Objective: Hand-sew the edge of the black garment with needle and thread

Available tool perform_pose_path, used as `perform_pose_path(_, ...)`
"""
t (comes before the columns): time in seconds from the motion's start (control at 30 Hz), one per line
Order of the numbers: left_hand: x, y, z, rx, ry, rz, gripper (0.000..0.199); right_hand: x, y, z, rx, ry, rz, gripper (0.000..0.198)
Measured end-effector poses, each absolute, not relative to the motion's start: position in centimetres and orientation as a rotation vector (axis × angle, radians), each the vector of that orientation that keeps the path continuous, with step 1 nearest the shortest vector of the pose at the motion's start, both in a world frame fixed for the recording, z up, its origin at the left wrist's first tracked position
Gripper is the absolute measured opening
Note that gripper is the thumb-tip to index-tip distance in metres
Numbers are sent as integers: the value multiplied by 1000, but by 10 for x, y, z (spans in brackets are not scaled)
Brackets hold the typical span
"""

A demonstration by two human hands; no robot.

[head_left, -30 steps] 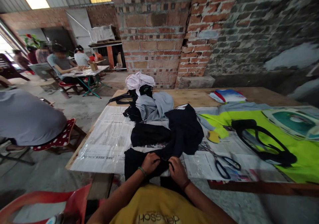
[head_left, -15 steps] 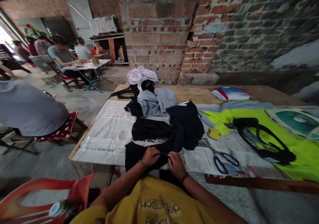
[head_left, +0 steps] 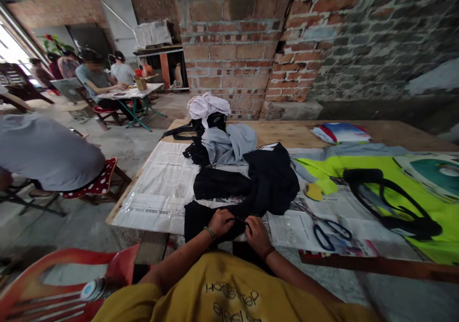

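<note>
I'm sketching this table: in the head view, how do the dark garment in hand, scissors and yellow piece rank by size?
1. Dark garment, clearly largest
2. Scissors
3. Yellow piece, smallest

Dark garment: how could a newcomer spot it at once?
Start at the table, then find the scissors on its near half. The dark garment spreads just left of them, in front of the grey cloth. Unlike its neighbours, it is held by the left hand and right hand.
</note>
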State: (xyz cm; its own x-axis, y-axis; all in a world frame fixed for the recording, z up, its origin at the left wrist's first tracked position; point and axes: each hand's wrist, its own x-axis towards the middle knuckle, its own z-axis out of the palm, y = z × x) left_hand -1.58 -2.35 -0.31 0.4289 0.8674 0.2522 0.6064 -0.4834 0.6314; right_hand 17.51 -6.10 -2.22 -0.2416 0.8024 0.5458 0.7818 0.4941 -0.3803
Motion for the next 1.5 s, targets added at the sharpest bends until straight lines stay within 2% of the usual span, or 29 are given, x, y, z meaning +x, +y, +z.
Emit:
perform_pose_path(0.77, -21, -22, 4, 2125, 1194, 890, 12, 180, -73, -7, -1258, -1932, 129, 23)
perform_pose_path(1.0, -21, -19, -2, 1983, 1179, 994, 12, 161, -77, 7, -1330, -1826, 488, 16)
perform_pose_path(1.2, -23, -16, -9, 1945, 1158, 1062, 10, 148, -69, 8, -1410, -1802, 630, 14)
perform_pose_path(1.5, -24, -16, -9, 1983, 1130, 1106, 11, 129, -58, 15, -1605, -1604, 1034, 23)
